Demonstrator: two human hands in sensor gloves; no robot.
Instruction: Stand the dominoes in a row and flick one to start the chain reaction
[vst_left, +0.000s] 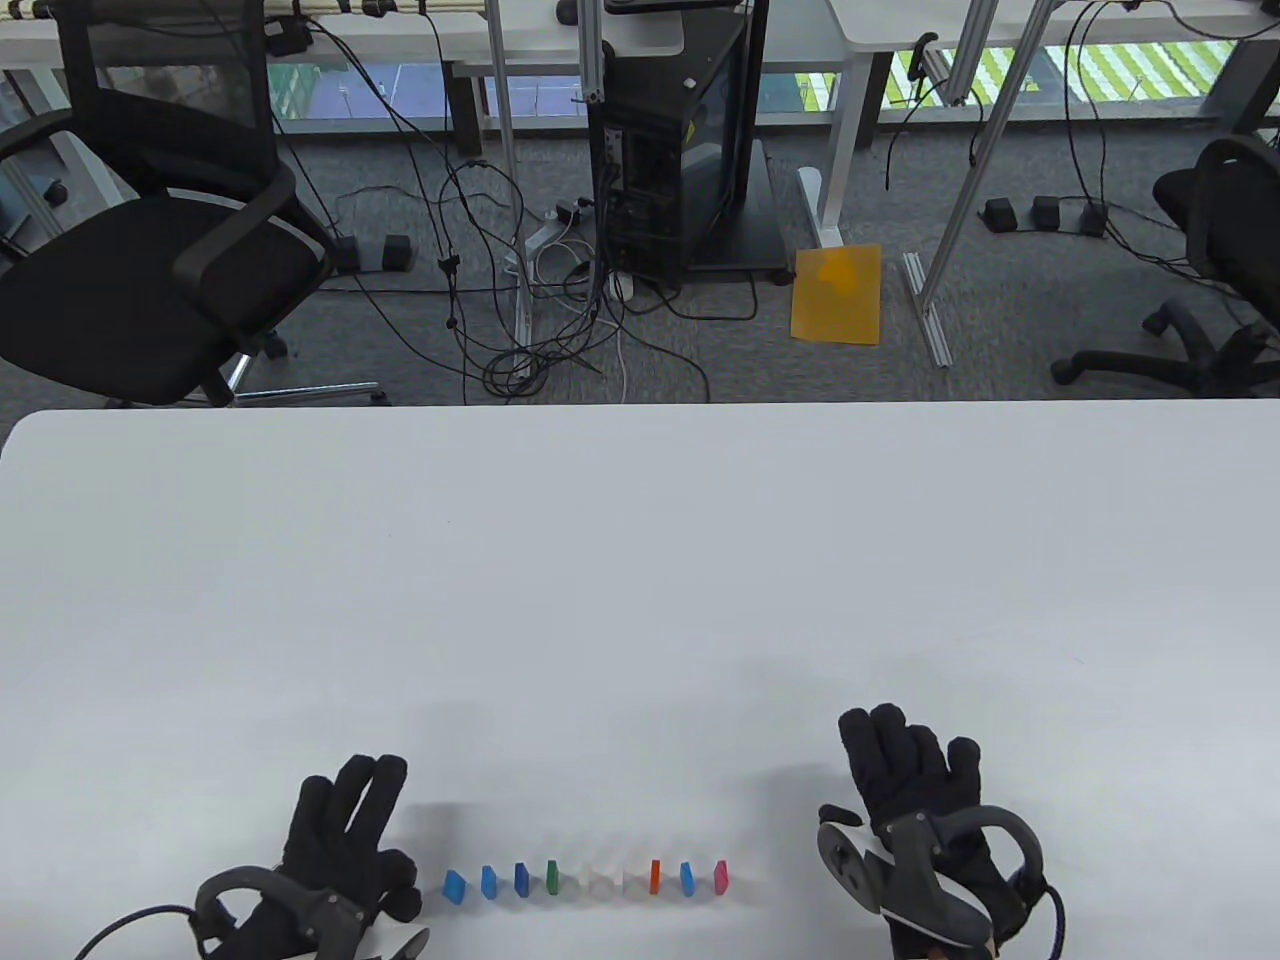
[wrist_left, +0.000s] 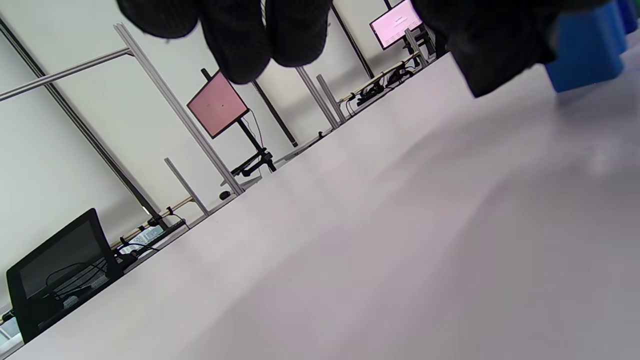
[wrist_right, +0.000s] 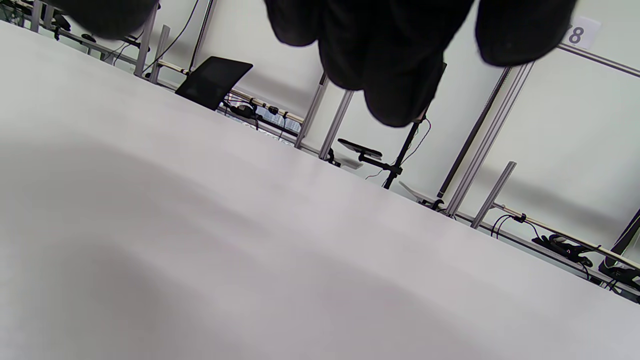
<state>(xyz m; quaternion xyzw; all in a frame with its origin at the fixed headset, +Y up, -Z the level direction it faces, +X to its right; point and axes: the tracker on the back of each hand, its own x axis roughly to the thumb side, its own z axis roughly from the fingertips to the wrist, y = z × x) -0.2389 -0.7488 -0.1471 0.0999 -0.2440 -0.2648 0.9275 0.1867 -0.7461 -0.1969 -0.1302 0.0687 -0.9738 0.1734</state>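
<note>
Coloured dominoes (vst_left: 586, 878) stand in 1 evenly spaced row at the desk's (vst_left: 640, 560) lower centre, ready to topple. Left hand (vst_left: 345, 850) waits beside the blue end, fingers relaxed, empty; right hand (vst_left: 915, 800) rests flat, clear.

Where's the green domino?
In the table view, the green domino stands near the row's middle, between a blue domino on its left and a clear one on its right.

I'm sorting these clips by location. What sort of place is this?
Most likely an office turned recording lab: office chairs on grey carpet, a black computer tower with loose cables, and aluminium frame posts with monitors around the white table.
</note>
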